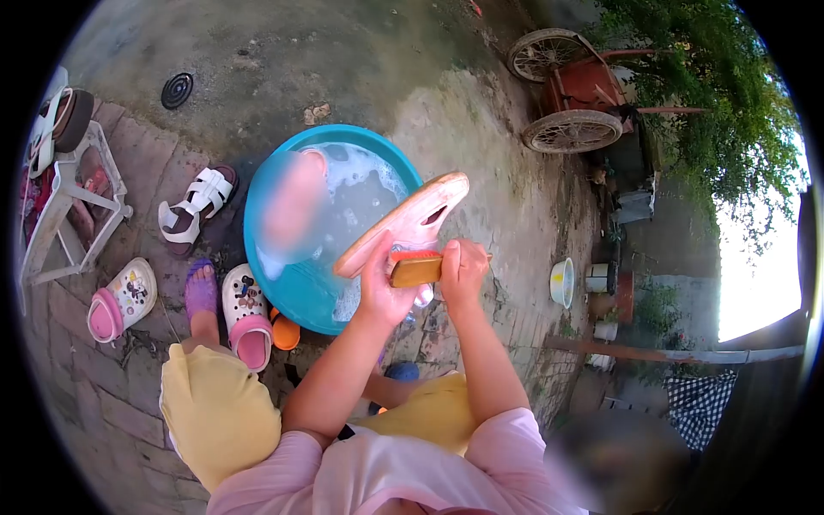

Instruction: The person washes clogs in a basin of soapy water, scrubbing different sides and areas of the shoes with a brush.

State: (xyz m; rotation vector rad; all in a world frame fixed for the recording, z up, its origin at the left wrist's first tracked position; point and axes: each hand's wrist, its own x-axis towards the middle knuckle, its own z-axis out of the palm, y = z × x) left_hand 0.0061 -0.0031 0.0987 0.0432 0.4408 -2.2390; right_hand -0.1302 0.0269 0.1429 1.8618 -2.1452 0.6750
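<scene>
My left hand (384,287) grips a pale pink shoe (399,225) with a tan sole edge, holding it tilted over the right side of a blue basin (262,154). In my right hand (464,273) is a scrub brush (416,273) with a wooden back and red bristles. The bristles are turned toward the shoe, close to my left palm; whether they touch the shoe I cannot tell. Soapy water (365,202) with foam fills the basin. A blurred pinkish shape (292,202) lies at its left side, too smeared to name.
White-and-pink clogs (243,296) (136,290) and a white sandal (204,196) stand left of the basin. An orange scoop-like item (285,331) sits by its rim. Further left is a white plastic stool (64,210) with footwear on it. A cart (584,90) and a white tub (562,283) are at right.
</scene>
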